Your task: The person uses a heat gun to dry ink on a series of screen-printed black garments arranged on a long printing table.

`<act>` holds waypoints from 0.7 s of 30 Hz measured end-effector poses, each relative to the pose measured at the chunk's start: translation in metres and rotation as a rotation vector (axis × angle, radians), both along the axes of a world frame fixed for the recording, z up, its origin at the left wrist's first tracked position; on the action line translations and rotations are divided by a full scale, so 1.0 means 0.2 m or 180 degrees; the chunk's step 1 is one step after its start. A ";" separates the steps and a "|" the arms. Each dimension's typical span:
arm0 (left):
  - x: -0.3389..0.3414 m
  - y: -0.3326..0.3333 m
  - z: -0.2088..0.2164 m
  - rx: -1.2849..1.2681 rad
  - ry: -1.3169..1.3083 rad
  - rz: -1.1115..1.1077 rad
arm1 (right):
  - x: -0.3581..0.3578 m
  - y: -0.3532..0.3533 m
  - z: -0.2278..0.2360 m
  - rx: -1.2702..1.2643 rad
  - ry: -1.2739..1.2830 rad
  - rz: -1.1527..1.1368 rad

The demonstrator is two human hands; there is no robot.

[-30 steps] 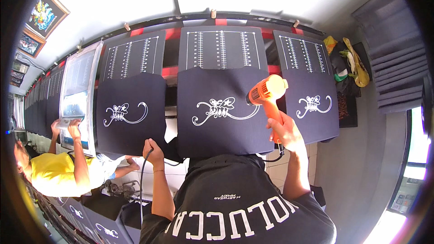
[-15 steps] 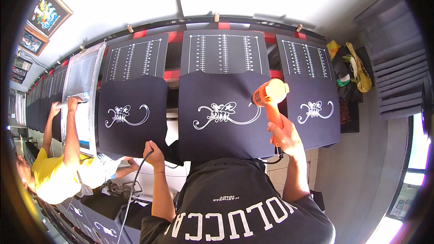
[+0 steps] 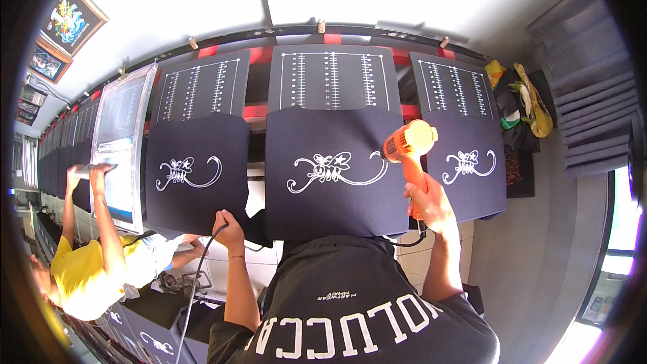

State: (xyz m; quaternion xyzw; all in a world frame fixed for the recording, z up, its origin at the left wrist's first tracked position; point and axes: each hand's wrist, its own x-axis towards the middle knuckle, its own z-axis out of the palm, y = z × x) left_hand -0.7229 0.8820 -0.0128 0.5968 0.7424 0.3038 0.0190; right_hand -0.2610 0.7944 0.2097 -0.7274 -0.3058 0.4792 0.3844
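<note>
My right hand (image 3: 431,203) is closed round the handle of an orange heat gun (image 3: 412,145). The gun's nozzle faces left, over the right edge of the middle dark shirt (image 3: 337,216), which lies flat on a black printing board (image 3: 347,81). On that shirt is a white line print (image 3: 327,170) of a winged figure with a long curl. My left hand (image 3: 229,227) grips a black power cord (image 3: 214,237) by the lower corner of the left-hand shirt (image 3: 195,205). Another printed shirt (image 3: 465,192) lies to the right of the gun.
At the left, a person in yellow (image 3: 91,269) works with a squeegee (image 3: 98,170) on a framed screen (image 3: 143,141). Red and black rails (image 3: 256,110) support the boards. Cloths (image 3: 532,111) hang at the right by a grey curtain (image 3: 593,94).
My right hand and the heat gun have shifted slightly right and down. My left hand stays on the cord. The co-worker's hands have moved a little down and left.
</note>
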 end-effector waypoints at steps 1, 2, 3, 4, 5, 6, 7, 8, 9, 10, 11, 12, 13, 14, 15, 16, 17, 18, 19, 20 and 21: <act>0.00 0.00 -0.01 -0.0019 -0.0019 0.0014 | 0.00 -0.01 -0.01 0.0034 0.0011 -0.0029; 0.00 0.00 -0.01 -0.0043 -0.0039 0.0026 | 0.01 -0.02 -0.01 0.0036 0.0036 -0.0038; 0.00 0.00 0.00 -0.0067 -0.0060 0.0038 | 0.02 -0.03 -0.02 0.0038 0.0061 -0.0047; 0.00 -0.01 0.00 -0.0045 -0.0063 0.0028 | 0.02 -0.04 -0.02 0.0040 0.0085 -0.0056; 0.01 0.00 0.00 -0.0027 -0.0063 0.0019 | 0.02 -0.04 -0.02 0.0025 0.0047 -0.0031; 0.01 0.00 0.01 -0.0009 -0.0064 0.0010 | 0.02 -0.05 -0.01 0.0010 0.0008 -0.0006; 0.01 0.00 0.01 0.0002 -0.0045 0.0006 | 0.01 -0.05 0.00 -0.0005 -0.0030 0.0019; 0.01 0.00 0.01 0.0013 -0.0027 0.0003 | 0.01 -0.06 0.01 -0.0045 -0.0030 -0.0004; 0.01 -0.01 0.01 0.0024 -0.0008 0.0000 | 0.01 -0.07 0.01 -0.0086 -0.0030 -0.0027; 0.01 0.00 0.01 -0.0003 0.0022 -0.0003 | 0.00 -0.07 0.01 -0.0126 -0.0029 -0.0050; 0.01 -0.01 0.01 -0.0036 0.0055 -0.0006 | 0.00 -0.08 0.02 -0.0165 -0.0030 -0.0018; 0.00 -0.01 0.00 -0.0069 0.0089 -0.0009 | 0.00 -0.08 0.03 -0.0205 -0.0029 0.0015; -0.01 -0.01 0.00 -0.0069 0.0050 -0.0017 | 0.00 -0.09 0.04 -0.0244 -0.0029 0.0049; -0.01 0.00 0.00 -0.0066 0.0010 -0.0026 | -0.01 -0.09 0.05 -0.0254 -0.0026 0.0038; -0.01 0.00 0.00 -0.0064 -0.0031 -0.0035 | -0.01 -0.10 0.05 -0.0263 -0.0023 0.0028; -0.01 0.00 -0.01 -0.0066 -0.0031 -0.0026 | -0.02 -0.11 0.05 -0.0272 -0.0020 0.0019; 0.01 0.00 0.02 -0.0065 -0.0028 -0.0018 | -0.02 -0.11 0.06 -0.0265 0.0014 0.0056; 0.02 0.00 0.03 -0.0063 -0.0026 -0.0010 | -0.01 -0.12 0.06 -0.0258 0.0047 0.0092; 0.01 0.00 0.02 -0.0052 -0.0029 -0.0016 | -0.01 -0.13 0.06 -0.0250 0.0081 0.0128; 0.01 0.00 0.02 -0.0043 -0.0035 -0.0019 | -0.02 -0.14 0.06 -0.0239 0.0111 0.0087; 0.00 0.00 0.01 -0.0035 -0.0041 -0.0022 | -0.02 -0.15 0.05 -0.0228 0.0140 0.0046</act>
